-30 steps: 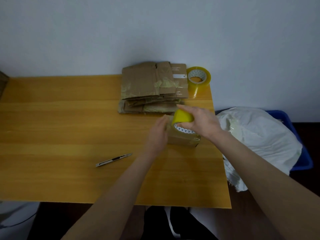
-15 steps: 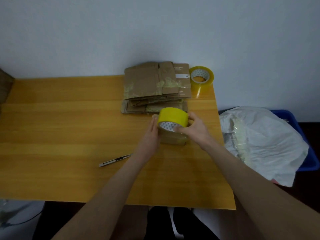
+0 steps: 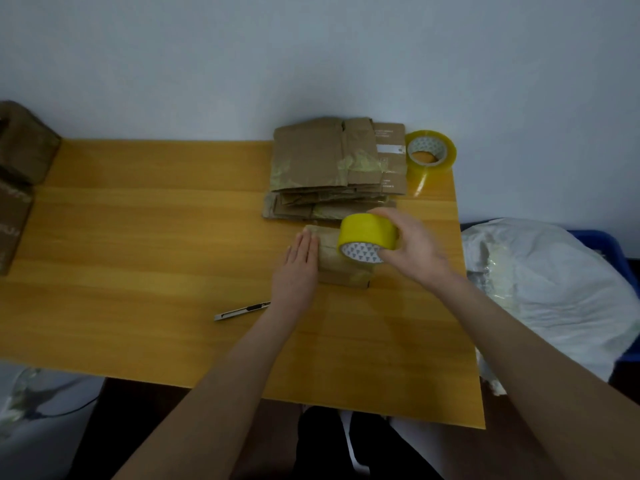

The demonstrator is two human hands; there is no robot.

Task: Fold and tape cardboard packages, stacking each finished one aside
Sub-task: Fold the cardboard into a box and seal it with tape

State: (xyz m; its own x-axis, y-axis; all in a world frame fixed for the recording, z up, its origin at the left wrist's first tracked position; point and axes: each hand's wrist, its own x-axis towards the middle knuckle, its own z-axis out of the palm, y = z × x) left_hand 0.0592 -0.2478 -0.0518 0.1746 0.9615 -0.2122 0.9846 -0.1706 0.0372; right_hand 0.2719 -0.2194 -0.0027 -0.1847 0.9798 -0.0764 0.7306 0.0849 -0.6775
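- Fingers [image 3: 303, 245] of the left hand [image 3: 297, 263] lie straight and flat, pressing the left end of a small cardboard package [image 3: 341, 274] onto the wooden table [image 3: 156, 237].
- Right hand [image 3: 414, 249] is curled around a yellow tape roll [image 3: 367, 232], held over the package's top, toward the table's right side.
- Flattened cardboard blanks [image 3: 322, 161] sit stacked just behind. A second tape roll [image 3: 429, 143] stands beside them, and a utility knife [image 3: 241, 309] lies near the left wrist.
- As I judge it, the risk is that only a flat palm braces the light package. It could slide, or its flaps could spring open as tape is drawn, leaving a crooked or creased strip.
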